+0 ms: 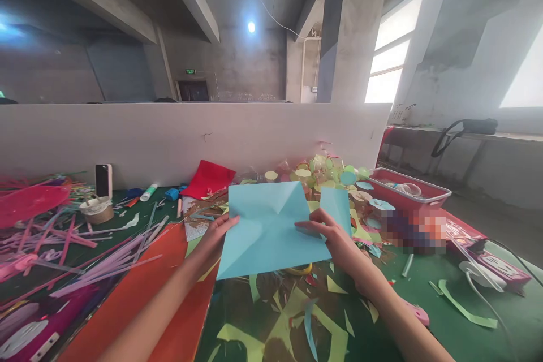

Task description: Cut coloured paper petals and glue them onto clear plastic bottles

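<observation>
A: Who has the blue sheet, and where?

B: In the head view, a person's left hand pinches the sheet's left edge above the cluttered tabletop. The right hand rests fingers on its right side; the thumb is hidden, so whether it clamps there cannot be told.

A: What could go wrong?

B: An uneven pull between the hands might crease or tear the thin-looking paper. A low sweep could scatter the loose green scraps in front of the sheet.

A: And the surface and room?

B: An orange board lies left of the sheet, with pale purple strips farther left. A red basket sits to its right. A pale partition stands behind the sheet; beyond are bare grey walls, a ceiling light above the sheet, and bright windows to its upper right.
</observation>
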A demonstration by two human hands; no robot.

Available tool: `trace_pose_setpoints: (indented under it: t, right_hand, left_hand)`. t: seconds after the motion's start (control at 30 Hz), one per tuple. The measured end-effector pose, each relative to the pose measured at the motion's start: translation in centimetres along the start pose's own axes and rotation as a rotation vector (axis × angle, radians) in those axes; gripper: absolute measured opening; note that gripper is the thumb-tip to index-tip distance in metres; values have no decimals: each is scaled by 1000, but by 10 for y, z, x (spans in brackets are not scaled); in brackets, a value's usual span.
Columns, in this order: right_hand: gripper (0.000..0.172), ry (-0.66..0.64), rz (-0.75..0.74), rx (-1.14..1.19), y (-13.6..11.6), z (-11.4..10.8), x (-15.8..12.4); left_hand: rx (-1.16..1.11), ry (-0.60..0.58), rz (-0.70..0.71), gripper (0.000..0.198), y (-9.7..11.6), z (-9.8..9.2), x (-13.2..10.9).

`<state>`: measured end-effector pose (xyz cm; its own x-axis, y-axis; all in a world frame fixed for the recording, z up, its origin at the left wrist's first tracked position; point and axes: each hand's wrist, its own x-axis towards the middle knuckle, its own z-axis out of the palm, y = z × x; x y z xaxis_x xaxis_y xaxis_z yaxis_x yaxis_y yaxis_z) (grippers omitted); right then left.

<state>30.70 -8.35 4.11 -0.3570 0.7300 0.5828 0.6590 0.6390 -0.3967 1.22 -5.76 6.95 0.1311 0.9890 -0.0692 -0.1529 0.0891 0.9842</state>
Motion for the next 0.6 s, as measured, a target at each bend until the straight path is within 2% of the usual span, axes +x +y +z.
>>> trace_pose_setpoints:
  t: [0.1, 0.17, 0.33, 0.53, 0.6]
  right_hand:
    - [29, 31, -18, 44, 1, 3, 3]
    - [22, 101, 5, 127, 4, 7, 6]
    - [45, 259, 166, 310, 4, 14, 11]
    - [44, 235, 443, 547, -14, 6, 10]
    - [46, 250, 548, 569, -18, 4, 10]
  left_hand:
    - [32, -5, -21, 35, 3, 0, -1]
    - [51, -37, 8, 33, 6, -1, -2]
    - [72, -183, 104, 17, 3, -3, 3]
    - [92, -246, 89, 14, -5, -3, 8]
    - [97, -246, 91, 19, -5, -2, 7]
